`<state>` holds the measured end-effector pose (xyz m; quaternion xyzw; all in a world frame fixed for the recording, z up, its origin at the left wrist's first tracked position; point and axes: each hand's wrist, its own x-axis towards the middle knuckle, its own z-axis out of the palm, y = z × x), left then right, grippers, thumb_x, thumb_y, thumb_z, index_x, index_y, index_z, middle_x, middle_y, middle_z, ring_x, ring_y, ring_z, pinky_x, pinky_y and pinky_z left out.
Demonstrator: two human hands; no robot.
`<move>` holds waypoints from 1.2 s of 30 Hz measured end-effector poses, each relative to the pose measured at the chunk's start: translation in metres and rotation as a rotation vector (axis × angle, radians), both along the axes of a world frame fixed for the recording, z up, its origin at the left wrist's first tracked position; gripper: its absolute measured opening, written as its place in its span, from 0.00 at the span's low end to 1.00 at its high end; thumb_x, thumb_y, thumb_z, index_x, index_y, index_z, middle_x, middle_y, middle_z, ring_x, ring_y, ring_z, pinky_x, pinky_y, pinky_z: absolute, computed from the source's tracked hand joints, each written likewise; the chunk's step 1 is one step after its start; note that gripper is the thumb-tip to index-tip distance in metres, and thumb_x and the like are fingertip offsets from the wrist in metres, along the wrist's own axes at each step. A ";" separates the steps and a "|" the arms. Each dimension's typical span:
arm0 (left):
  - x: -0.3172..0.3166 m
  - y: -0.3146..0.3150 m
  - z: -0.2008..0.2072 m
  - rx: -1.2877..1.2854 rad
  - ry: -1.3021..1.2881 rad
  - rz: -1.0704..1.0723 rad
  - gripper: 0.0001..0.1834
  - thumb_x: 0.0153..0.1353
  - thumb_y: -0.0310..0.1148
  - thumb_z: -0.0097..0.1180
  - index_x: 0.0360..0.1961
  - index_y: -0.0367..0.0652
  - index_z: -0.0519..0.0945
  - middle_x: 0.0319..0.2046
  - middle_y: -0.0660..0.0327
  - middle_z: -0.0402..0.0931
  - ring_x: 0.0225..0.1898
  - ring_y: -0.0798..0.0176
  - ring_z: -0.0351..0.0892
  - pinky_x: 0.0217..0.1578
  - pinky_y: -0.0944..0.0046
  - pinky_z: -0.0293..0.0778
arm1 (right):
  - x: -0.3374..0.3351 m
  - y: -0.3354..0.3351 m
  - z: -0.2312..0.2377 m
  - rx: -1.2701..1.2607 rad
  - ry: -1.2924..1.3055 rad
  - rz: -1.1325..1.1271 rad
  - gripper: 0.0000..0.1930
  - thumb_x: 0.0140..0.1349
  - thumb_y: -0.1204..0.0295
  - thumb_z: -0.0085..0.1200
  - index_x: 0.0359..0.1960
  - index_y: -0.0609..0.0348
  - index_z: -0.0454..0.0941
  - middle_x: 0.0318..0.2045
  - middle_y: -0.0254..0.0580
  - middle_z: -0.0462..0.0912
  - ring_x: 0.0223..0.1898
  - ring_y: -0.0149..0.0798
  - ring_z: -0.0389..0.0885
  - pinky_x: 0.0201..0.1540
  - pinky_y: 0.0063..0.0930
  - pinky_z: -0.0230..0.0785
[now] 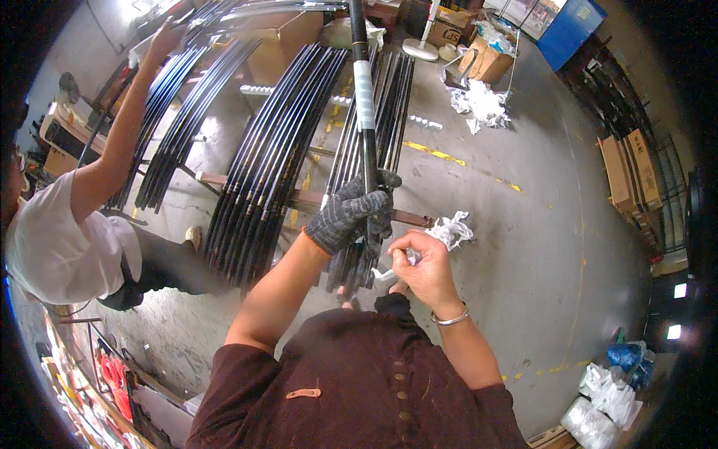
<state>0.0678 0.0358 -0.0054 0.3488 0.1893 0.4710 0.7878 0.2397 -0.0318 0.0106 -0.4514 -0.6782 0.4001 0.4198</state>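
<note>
My left hand, in a dark grey knitted glove with an orange cuff, is wrapped round a long black pole. The pole runs away from me, past the top edge of the view, and carries a pale band partway along. Just right of the pole's near end, my bare right hand is closed in a pinch, a metal bracelet on its wrist. A thin white strip shows at its fingers; its far end is hidden. Beneath the pole lies a row of similar black poles.
More poles rest on low racks to the left. There a co-worker in a white shirt reaches an arm forward. White scraps hang at a rack's end, and another heap lies by a cardboard box. Bagged bundles stand lower right.
</note>
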 end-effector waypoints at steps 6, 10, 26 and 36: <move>-0.001 0.003 -0.011 0.017 0.010 -0.001 0.23 0.61 0.33 0.56 0.56 0.36 0.67 0.23 0.65 0.72 0.23 0.70 0.73 0.27 0.69 0.73 | 0.015 0.006 -0.006 -0.322 0.137 0.061 0.10 0.56 0.68 0.59 0.32 0.61 0.75 0.21 0.28 0.71 0.24 0.23 0.69 0.27 0.15 0.62; 0.001 0.001 -0.004 0.023 0.137 0.026 0.24 0.61 0.33 0.57 0.56 0.37 0.67 0.25 0.65 0.73 0.25 0.70 0.75 0.27 0.70 0.73 | 0.000 0.010 -0.015 -0.141 -0.156 0.013 0.12 0.55 0.67 0.62 0.28 0.62 0.73 0.21 0.32 0.74 0.26 0.26 0.70 0.29 0.21 0.64; -0.029 -0.014 0.009 0.004 0.267 -0.205 0.35 0.49 0.32 0.66 0.59 0.42 0.67 0.38 0.63 0.76 0.40 0.66 0.76 0.43 0.65 0.74 | 0.011 0.037 -0.066 0.170 -0.371 -0.344 0.11 0.56 0.68 0.59 0.24 0.62 0.71 0.25 0.47 0.74 0.28 0.53 0.74 0.30 0.41 0.65; -0.034 -0.024 0.011 0.006 0.099 -0.125 0.34 0.45 0.35 0.70 0.54 0.40 0.71 0.35 0.62 0.77 0.37 0.63 0.77 0.41 0.63 0.74 | 0.080 0.045 -0.113 0.140 -0.618 -0.500 0.10 0.55 0.70 0.57 0.25 0.63 0.71 0.25 0.48 0.75 0.28 0.53 0.73 0.32 0.42 0.64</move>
